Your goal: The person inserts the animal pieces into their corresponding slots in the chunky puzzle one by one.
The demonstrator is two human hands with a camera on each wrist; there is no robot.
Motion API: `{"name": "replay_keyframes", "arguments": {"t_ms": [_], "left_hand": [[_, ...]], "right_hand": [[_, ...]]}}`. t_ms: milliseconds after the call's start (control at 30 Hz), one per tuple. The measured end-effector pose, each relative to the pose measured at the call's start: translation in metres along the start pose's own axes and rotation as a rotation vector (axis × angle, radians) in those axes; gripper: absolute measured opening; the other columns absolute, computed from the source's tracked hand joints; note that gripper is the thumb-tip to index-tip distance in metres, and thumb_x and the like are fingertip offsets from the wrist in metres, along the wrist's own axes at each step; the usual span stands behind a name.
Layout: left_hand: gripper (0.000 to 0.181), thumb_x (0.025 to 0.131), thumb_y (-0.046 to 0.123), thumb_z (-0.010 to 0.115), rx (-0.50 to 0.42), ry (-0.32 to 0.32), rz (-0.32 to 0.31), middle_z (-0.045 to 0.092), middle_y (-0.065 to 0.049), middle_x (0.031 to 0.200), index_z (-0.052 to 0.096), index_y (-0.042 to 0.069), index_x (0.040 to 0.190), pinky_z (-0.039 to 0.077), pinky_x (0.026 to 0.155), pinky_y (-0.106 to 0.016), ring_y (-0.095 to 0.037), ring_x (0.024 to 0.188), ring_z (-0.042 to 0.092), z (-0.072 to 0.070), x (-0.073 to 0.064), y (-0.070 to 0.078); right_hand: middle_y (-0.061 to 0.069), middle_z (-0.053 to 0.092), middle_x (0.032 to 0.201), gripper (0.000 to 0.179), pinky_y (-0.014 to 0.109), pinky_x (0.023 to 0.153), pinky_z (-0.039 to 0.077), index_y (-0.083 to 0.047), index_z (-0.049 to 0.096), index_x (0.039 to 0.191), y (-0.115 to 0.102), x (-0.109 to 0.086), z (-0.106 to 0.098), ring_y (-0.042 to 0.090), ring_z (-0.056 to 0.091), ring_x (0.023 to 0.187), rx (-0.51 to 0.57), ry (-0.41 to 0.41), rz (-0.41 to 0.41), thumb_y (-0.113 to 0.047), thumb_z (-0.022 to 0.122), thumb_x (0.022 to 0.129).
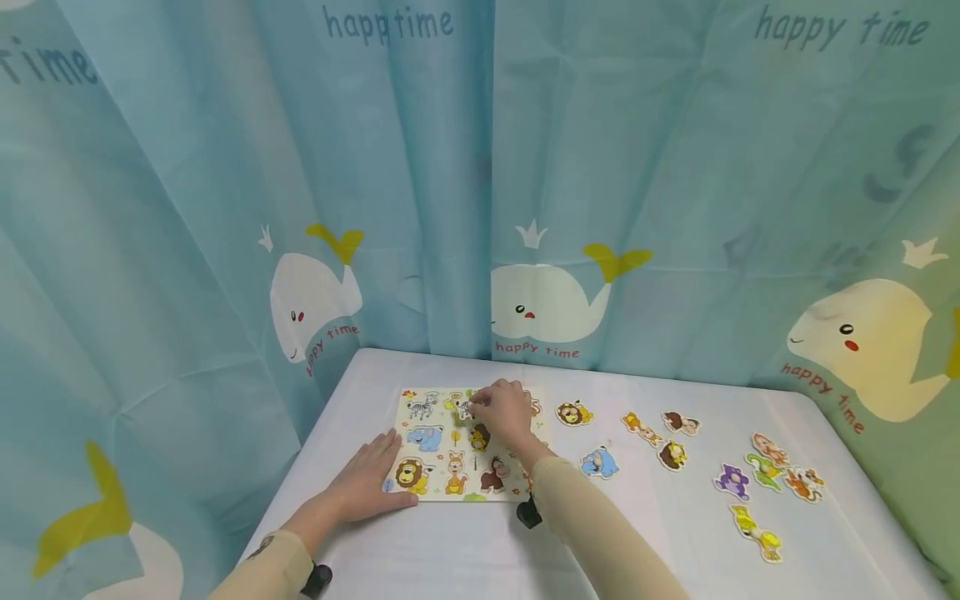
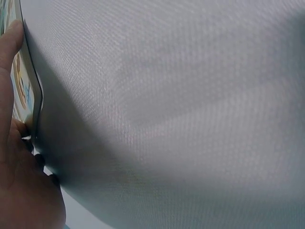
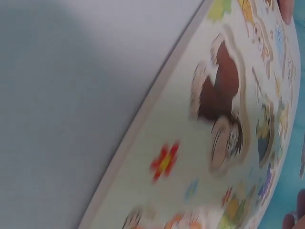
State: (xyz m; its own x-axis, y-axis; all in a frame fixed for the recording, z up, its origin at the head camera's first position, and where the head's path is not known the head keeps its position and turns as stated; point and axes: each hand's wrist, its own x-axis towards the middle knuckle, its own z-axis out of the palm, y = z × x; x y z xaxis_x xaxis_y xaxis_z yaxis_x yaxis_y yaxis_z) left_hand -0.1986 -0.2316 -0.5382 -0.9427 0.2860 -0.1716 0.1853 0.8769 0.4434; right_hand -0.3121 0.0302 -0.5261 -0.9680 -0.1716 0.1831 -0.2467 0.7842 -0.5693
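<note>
A pale animal puzzle board (image 1: 442,487) lies on the white table, printed with a zebra, elephant, lion, kangaroo, monkey and other animals. My left hand (image 1: 369,479) rests along its left edge, fingers extended and thumb at the near corner; in the left wrist view, that hand (image 2: 24,186) lies against the board's side. Over the upper middle of the board, my right hand (image 1: 504,414) pinches a small black-and-white zebra piece (image 1: 462,409) with fingertips and thumb. The right wrist view has the monkey shape (image 3: 219,90) up close, with fingertips (image 3: 300,210) at its right edge.
Loose pieces lie right of the board: a lion (image 1: 574,413), a blue elephant (image 1: 599,462), a hedgehog (image 1: 672,455), a kangaroo (image 1: 641,428), a purple bear (image 1: 731,481), a yellow giraffe (image 1: 756,533) and several others. A blue whale-print curtain (image 1: 450,183) stands behind the table.
</note>
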Motion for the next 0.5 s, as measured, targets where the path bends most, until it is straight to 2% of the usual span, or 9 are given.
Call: {"name": "replay_keyframes", "arguments": {"t_ms": [233, 500], "left_hand": [[0.115, 0.084, 0.070, 0.069, 0.015, 0.004, 0.000, 0.017, -0.020, 0.168, 0.024, -0.003, 0.160, 0.012, 0.126, -0.053, -0.038, 0.155, 0.014, 0.001, 0.001, -0.002], [0.113, 0.084, 0.068, 0.071, 0.005, 0.002, -0.005, 0.019, -0.019, 0.168, 0.026, -0.004, 0.159, 0.014, 0.126, -0.052, -0.037, 0.155, 0.015, 0.000, 0.001, 0.001]], "right_hand": [[-0.006, 0.060, 0.087, 0.010, 0.049, 0.086, 0.040, -0.022, 0.083, 0.092, -0.017, 0.006, 0.016, 0.021, 0.049, 0.090, 0.027, -0.007, -0.010, -0.031, 0.079, 0.090], [-0.006, 0.059, 0.088, 0.009, 0.050, 0.090, 0.040, -0.022, 0.083, 0.092, -0.026, 0.012, 0.031, 0.023, 0.050, 0.094, 0.048, -0.017, 0.046, -0.030, 0.079, 0.091]]}}
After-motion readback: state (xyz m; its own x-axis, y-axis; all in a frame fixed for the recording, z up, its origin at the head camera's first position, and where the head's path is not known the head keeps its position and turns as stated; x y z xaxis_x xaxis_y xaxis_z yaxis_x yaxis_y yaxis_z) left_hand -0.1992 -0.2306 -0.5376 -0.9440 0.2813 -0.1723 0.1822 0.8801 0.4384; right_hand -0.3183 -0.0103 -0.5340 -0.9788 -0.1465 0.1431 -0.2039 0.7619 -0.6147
